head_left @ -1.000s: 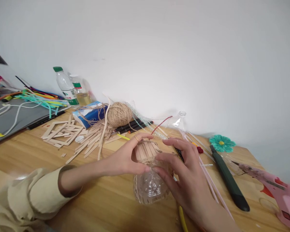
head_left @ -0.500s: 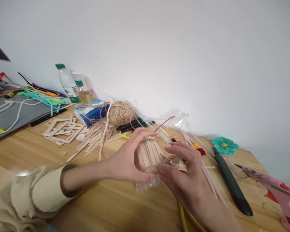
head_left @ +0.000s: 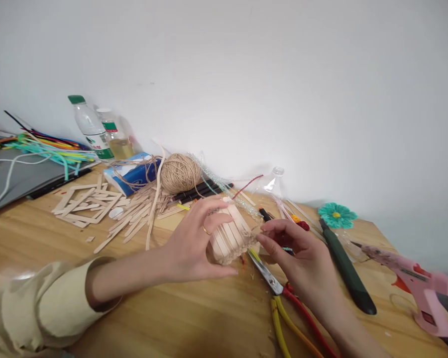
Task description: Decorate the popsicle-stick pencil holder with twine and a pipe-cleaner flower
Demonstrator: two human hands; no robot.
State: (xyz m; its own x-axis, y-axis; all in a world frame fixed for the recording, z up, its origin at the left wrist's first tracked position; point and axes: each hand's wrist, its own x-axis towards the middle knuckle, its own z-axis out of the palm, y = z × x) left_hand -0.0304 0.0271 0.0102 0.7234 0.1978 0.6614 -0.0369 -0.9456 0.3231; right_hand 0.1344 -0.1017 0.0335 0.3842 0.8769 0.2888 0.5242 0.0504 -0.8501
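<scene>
My left hand is wrapped around a small cup-like piece covered with wooden craft sticks, tilted above the table. Braided twine runs around its lower rim, and more twine shows near the upper end under my fingers. To the right, my right hand pinches the loose end of that twine between thumb and forefinger. Red-and-yellow-handled scissors lie beneath, close to my right hand. The far side of the piece is hidden by my left palm.
Loose craft sticks, a twine ball, a tissue pack and two bottles stand behind on the left. A dark green cutter, pink glue gun and teal flower are on the right.
The stick-covered piece has turned in my left hand, and its clear plastic end no longer shows. My right hand has drawn rightward with the twine end, uncovering the scissors.
</scene>
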